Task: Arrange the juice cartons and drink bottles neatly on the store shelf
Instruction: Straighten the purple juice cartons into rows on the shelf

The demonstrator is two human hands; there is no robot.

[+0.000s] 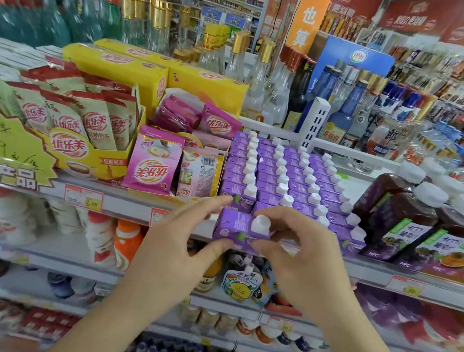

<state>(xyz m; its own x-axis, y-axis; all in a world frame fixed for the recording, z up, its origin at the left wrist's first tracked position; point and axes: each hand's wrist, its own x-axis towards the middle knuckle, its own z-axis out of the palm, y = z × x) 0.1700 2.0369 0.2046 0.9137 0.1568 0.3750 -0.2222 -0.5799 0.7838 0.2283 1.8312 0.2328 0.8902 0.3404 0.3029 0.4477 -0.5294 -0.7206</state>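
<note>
A small purple juice carton (235, 227) with a white cap sits at the front edge of the top shelf (125, 203), between both hands. My left hand (186, 245) pinches its left side, thumb low and fingers stretched above it. My right hand (300, 251) grips its right side, fingertips by the cap. Behind it stand several rows of the same purple cartons (288, 176). To the right are dark grape juice bottles (403, 219) with white caps.
Pink milk-tea sachets (154, 167) and a yellow display box (85, 143) fill the shelf to the left. Glass liquor bottles (264, 73) stand behind a white rail. Lower shelves hold white and orange drink bottles (121, 241) and juice pouches (242, 283).
</note>
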